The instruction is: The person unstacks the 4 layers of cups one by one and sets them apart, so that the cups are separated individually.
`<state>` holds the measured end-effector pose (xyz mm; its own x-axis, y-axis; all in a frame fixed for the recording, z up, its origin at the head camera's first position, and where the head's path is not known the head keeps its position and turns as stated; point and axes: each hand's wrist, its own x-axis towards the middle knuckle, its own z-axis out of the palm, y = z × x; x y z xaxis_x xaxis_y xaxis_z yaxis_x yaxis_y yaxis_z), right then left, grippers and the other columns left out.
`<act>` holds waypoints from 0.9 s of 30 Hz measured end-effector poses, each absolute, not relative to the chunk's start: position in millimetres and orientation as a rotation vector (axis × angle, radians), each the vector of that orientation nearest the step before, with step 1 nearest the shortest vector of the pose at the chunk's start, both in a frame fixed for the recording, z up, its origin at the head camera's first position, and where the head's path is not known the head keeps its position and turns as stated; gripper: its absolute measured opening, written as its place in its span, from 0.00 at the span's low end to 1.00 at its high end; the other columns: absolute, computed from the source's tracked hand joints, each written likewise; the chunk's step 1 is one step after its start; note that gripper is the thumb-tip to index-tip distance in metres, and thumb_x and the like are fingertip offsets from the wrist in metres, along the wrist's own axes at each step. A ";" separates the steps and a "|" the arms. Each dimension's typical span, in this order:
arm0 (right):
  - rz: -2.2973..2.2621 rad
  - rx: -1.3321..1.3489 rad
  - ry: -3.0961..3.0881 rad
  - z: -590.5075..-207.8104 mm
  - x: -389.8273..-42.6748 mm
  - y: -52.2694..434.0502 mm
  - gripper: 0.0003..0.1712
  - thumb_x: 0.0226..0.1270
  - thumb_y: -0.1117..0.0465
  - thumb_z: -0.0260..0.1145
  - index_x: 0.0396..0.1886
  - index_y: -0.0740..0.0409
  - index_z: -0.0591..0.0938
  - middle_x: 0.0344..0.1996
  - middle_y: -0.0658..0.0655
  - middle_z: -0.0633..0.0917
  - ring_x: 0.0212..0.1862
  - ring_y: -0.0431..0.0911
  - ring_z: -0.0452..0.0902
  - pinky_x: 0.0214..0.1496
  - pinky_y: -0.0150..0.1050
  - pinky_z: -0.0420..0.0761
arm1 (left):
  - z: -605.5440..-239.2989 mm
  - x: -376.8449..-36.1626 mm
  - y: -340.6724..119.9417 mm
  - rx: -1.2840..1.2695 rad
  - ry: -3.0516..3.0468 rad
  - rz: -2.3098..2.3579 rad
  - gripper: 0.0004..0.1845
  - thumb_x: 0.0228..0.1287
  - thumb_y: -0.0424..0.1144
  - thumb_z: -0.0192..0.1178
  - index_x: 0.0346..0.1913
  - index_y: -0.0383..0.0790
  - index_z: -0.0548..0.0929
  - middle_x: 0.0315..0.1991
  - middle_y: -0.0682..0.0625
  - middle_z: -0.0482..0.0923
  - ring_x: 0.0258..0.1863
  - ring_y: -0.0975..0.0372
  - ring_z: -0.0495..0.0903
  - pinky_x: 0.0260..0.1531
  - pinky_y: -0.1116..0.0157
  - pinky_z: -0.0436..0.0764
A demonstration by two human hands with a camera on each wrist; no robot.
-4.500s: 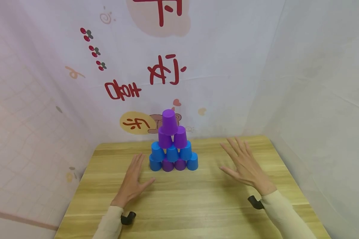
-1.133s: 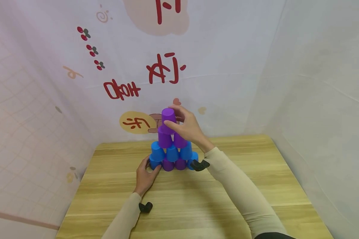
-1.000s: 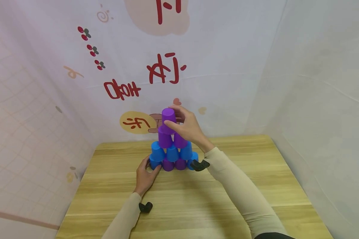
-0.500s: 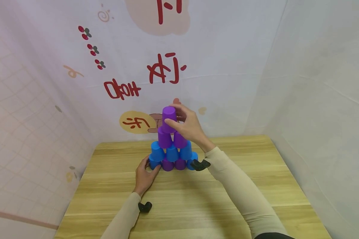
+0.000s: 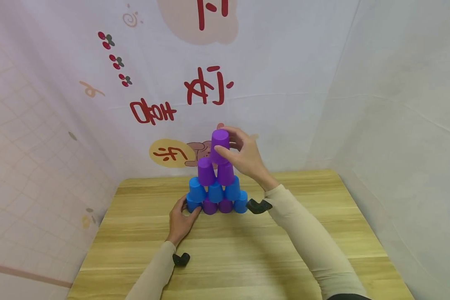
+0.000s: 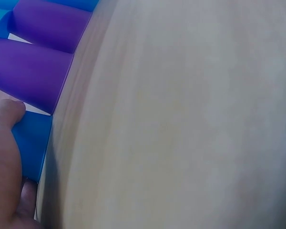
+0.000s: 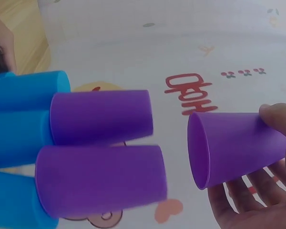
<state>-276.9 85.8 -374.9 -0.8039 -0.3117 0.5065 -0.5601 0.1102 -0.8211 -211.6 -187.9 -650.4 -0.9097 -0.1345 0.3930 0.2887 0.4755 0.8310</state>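
Observation:
My right hand (image 5: 246,157) holds an upside-down purple cup (image 5: 218,139) between thumb and fingers, above a cup pyramid. In the right wrist view a gap separates this cup's rim (image 7: 199,150) from the two purple cups below. Those two, a left purple cup (image 5: 206,172) and a right purple cup (image 5: 225,173), stand on a row of blue cups (image 5: 215,192). The bottom row has purple cups (image 5: 210,206) between a blue cup at each end. My left hand (image 5: 180,223) grips the bottom-left blue cup (image 6: 34,140), thumb in front; its other fingers are partly hidden.
The pyramid stands towards the back of a wood-grain table (image 5: 217,258). Close behind rises a pale cloth backdrop (image 5: 285,104) with red characters and cartoon prints. Similar cloth hangs along both sides. A black bracket sits at each wrist.
Both hands have come from beside the pyramid to the cups. During the last half second the right hand has lifted the top purple cup up and right, off the pyramid; the left stays put.

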 end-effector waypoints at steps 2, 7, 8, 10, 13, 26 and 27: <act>1.751 0.873 -2.157 -373.2 -276.0 92.7 0.33 0.77 0.63 0.77 0.78 0.59 0.79 0.66 0.63 0.90 0.67 0.56 0.88 0.73 0.56 0.91 | -650.5 -211.7 -188.0 -0.123 -2.324 -1.429 0.38 0.68 0.33 0.82 0.78 0.33 0.79 0.69 0.33 0.86 0.64 0.40 0.89 0.67 0.40 0.89; 1.738 0.835 -2.127 -371.5 -273.3 114.0 0.32 0.76 0.64 0.78 0.76 0.58 0.81 0.64 0.62 0.90 0.65 0.53 0.89 0.71 0.47 0.92 | -649.1 -212.8 -189.0 -0.104 -2.348 -1.444 0.38 0.68 0.34 0.82 0.78 0.33 0.79 0.70 0.33 0.85 0.66 0.40 0.89 0.69 0.40 0.89; 1.739 0.824 -2.122 -371.3 -272.5 118.4 0.32 0.76 0.65 0.78 0.76 0.58 0.81 0.64 0.62 0.90 0.65 0.52 0.89 0.71 0.45 0.92 | -648.8 -213.0 -189.2 -0.101 -2.353 -1.443 0.38 0.68 0.34 0.82 0.78 0.33 0.79 0.70 0.33 0.85 0.66 0.40 0.89 0.69 0.40 0.89; 1.741 0.807 -2.112 -370.3 -271.2 126.7 0.32 0.75 0.65 0.78 0.76 0.58 0.81 0.64 0.62 0.90 0.64 0.51 0.89 0.70 0.41 0.92 | -648.3 -213.2 -189.6 -0.094 -2.359 -1.446 0.38 0.67 0.33 0.82 0.78 0.32 0.79 0.71 0.33 0.85 0.67 0.40 0.88 0.70 0.40 0.88; 1.732 0.786 -2.099 -368.7 -269.3 138.7 0.32 0.74 0.66 0.78 0.75 0.59 0.82 0.63 0.63 0.90 0.63 0.48 0.90 0.69 0.37 0.92 | -648.6 -213.2 -189.9 -0.082 -2.368 -1.439 0.38 0.67 0.33 0.82 0.78 0.32 0.78 0.71 0.33 0.85 0.68 0.41 0.88 0.71 0.41 0.88; 1.767 0.646 -2.069 -377.3 -259.7 188.4 0.31 0.73 0.70 0.77 0.74 0.62 0.82 0.61 0.57 0.91 0.61 0.41 0.89 0.68 0.32 0.90 | -649.3 -212.4 -187.8 -0.061 -2.381 -1.440 0.38 0.68 0.34 0.82 0.78 0.34 0.78 0.71 0.35 0.85 0.67 0.43 0.88 0.71 0.43 0.88; 1.775 0.631 -2.074 -379.6 -258.9 192.0 0.31 0.73 0.70 0.77 0.74 0.63 0.82 0.61 0.56 0.91 0.61 0.41 0.89 0.68 0.32 0.90 | -649.5 -212.4 -187.7 -0.055 -2.384 -1.446 0.38 0.68 0.35 0.82 0.78 0.34 0.78 0.71 0.35 0.85 0.68 0.43 0.88 0.71 0.44 0.88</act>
